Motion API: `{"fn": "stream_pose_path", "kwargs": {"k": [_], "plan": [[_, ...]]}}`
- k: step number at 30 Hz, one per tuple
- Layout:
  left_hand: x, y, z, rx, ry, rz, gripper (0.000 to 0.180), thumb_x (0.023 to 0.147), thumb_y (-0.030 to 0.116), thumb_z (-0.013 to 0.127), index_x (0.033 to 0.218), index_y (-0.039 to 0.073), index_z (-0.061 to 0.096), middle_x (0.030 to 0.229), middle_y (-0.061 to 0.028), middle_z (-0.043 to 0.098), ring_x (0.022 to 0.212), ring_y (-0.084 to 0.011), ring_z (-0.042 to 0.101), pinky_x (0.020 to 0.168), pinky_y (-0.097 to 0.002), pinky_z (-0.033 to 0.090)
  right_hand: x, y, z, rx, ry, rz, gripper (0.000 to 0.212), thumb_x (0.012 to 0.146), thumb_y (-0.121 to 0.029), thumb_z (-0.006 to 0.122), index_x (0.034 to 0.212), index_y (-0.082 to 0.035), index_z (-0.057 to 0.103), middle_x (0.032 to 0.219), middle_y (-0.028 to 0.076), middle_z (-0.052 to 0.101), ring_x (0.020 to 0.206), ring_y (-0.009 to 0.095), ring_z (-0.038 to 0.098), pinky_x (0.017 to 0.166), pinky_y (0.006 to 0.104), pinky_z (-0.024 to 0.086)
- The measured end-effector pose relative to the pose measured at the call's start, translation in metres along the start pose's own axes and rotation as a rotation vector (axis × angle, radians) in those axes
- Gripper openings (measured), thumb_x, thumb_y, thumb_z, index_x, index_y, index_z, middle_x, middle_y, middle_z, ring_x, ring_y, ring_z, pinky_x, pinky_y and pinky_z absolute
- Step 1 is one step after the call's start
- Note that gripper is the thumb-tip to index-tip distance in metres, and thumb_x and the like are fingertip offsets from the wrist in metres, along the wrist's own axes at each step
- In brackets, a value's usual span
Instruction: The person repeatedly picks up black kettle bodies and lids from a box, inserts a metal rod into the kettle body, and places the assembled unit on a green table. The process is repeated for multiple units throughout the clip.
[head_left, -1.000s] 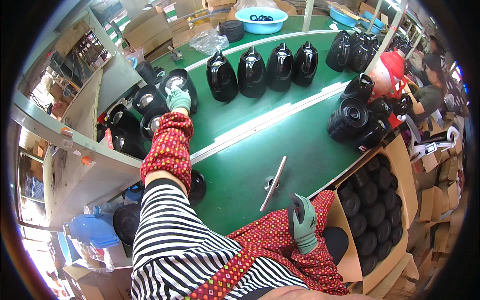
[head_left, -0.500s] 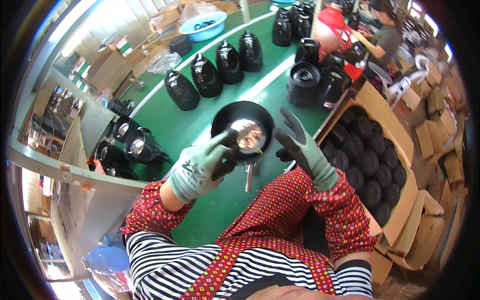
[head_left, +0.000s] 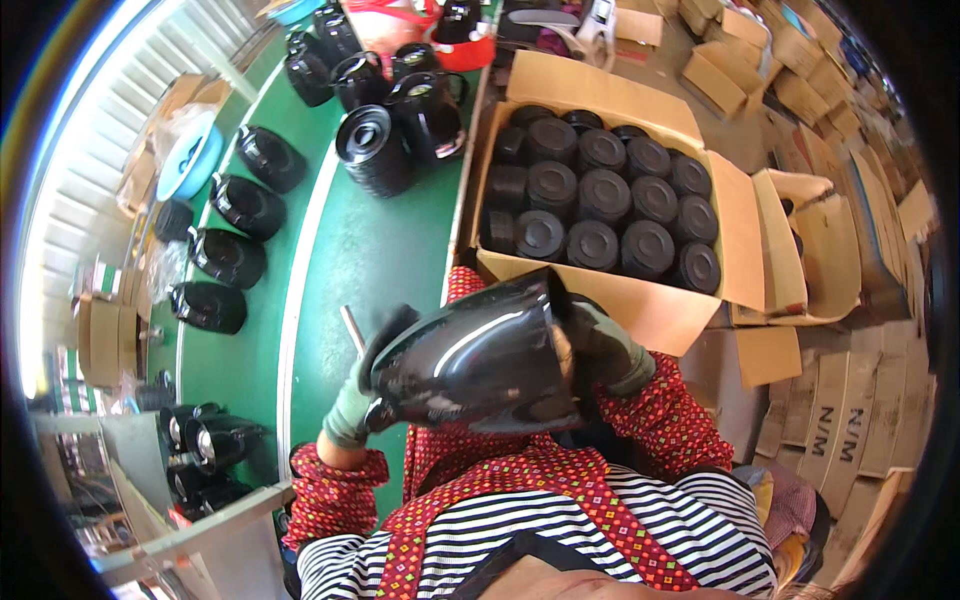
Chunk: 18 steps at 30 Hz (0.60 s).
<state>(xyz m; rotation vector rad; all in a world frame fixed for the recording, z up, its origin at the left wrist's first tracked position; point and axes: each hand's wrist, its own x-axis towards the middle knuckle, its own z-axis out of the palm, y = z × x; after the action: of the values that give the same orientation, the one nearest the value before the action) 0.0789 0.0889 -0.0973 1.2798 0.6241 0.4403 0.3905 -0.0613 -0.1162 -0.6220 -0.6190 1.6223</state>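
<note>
A glossy black jug body (head_left: 470, 355) is lifted in front of me, lying on its side with its wide end to the right. My left hand (head_left: 362, 395), in a green and black glove, is closed around its narrower left end. My right hand (head_left: 615, 350), gloved the same way, is at the wide rim; its fingers are partly hidden there and appear to grip the edge. A thin metal rod (head_left: 352, 328) shows on the green table (head_left: 385, 255) just beyond my left hand.
At my right stands an open carton (head_left: 640, 308) full of round black parts (head_left: 604, 195). Several black jugs (head_left: 247, 206) line the table's far left, and more (head_left: 428, 105) stand by a stack of black rings (head_left: 372, 150). A blue basin (head_left: 192, 160) is farther left.
The jug body stood on the table with its opening up and my hands beside it. Now both hands hold it raised and tipped sideways, and my view has swung right toward the carton.
</note>
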Motion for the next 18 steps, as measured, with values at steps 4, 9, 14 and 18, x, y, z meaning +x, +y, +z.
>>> {"fn": "stream_pose_path", "kwargs": {"k": [4, 9, 14, 18], "plan": [[0.0, -0.017, 0.016, 0.038, -0.118, -0.123, 0.118, 0.073, 0.029, 0.098, 0.163, -0.003, 0.029, 0.163, -0.0165, 0.043, 0.143, -0.0281, 0.051, 0.12, -0.0437, 0.041, 0.006, -0.008, -0.002, -0.097, -0.159, 0.092, 0.057, 0.104, -0.037, 0.066, 0.143, 0.004, 0.058, 0.128, 0.012, 0.071, 0.112, 0.019, 0.069, 0.098, 0.0352, 0.055], [0.0, -0.038, 0.004, 0.066, -0.009, -0.189, 0.111, 0.073, 0.028, 0.098, 0.158, -0.003, 0.034, 0.157, -0.0162, 0.047, 0.138, -0.0273, 0.054, 0.117, -0.0427, 0.043, 0.054, 0.018, -0.099, -0.563, 0.084, -0.162, 0.073, 0.099, -0.05, 0.07, 0.156, -0.009, 0.051, 0.145, 0.018, 0.062, 0.133, 0.029, 0.059, 0.114, 0.041, 0.046], [-0.003, -0.055, -0.005, 0.085, 0.121, -0.191, 0.104, 0.074, 0.027, 0.097, 0.154, -0.003, 0.039, 0.152, -0.0159, 0.052, 0.133, -0.0265, 0.057, 0.113, -0.0417, 0.046, 0.104, -0.016, -0.206, -1.773, 0.741, 0.715, 0.104, 0.08, -0.072, 0.077, 0.167, -0.036, 0.032, 0.17, 0.035, 0.02, 0.155, 0.055, 0.025, 0.123, 0.0657, 0.025], [0.003, -0.063, -0.011, 0.098, 0.148, -0.168, 0.098, 0.074, 0.027, 0.097, 0.15, -0.004, 0.043, 0.147, -0.0156, 0.055, 0.129, -0.0259, 0.059, 0.111, -0.041, 0.048, 0.101, 0.007, -0.262, -2.018, 0.724, 0.769, 0.107, 0.078, -0.068, 0.081, 0.167, -0.041, 0.029, 0.166, 0.037, 0.025, 0.15, 0.054, 0.03, 0.124, 0.0669, 0.018]]}}
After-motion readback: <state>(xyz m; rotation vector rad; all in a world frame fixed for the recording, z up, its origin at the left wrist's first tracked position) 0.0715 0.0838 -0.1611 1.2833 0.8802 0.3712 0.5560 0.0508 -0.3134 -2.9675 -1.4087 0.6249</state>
